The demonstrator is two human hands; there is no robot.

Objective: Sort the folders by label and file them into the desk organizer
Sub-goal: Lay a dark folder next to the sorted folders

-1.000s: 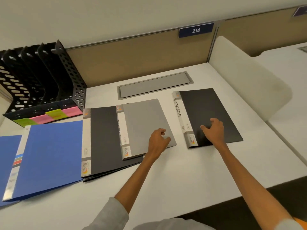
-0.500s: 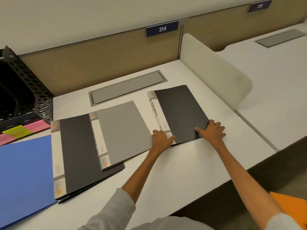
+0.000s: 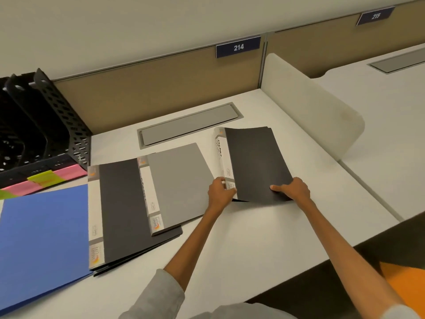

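A black folder (image 3: 253,162) with a white spine marked SPORTS lies at the desk's middle right, its near edge lifted off the surface. My left hand (image 3: 220,192) grips the spine's near corner. My right hand (image 3: 291,188) grips the near right corner, thumb on top of the cover. To the left, a grey folder (image 3: 177,183) rests on a black folder (image 3: 119,208), which overlaps a blue folder (image 3: 43,240). The black perforated desk organizer (image 3: 53,125) stands at the far left, with pink and green sticky labels (image 3: 46,179) along its front.
A grey cable hatch (image 3: 190,125) is set into the white desk (image 3: 253,245) behind the folders. A white divider panel (image 3: 312,104) closes the desk's right side. The tan partition behind carries a 214 sign (image 3: 238,47). An orange seat (image 3: 404,286) shows at bottom right.
My left hand left the grey folder and took the SPORTS folder's spine corner. My right hand slid to the near right corner, and the folder's near edge has risen off the desk.
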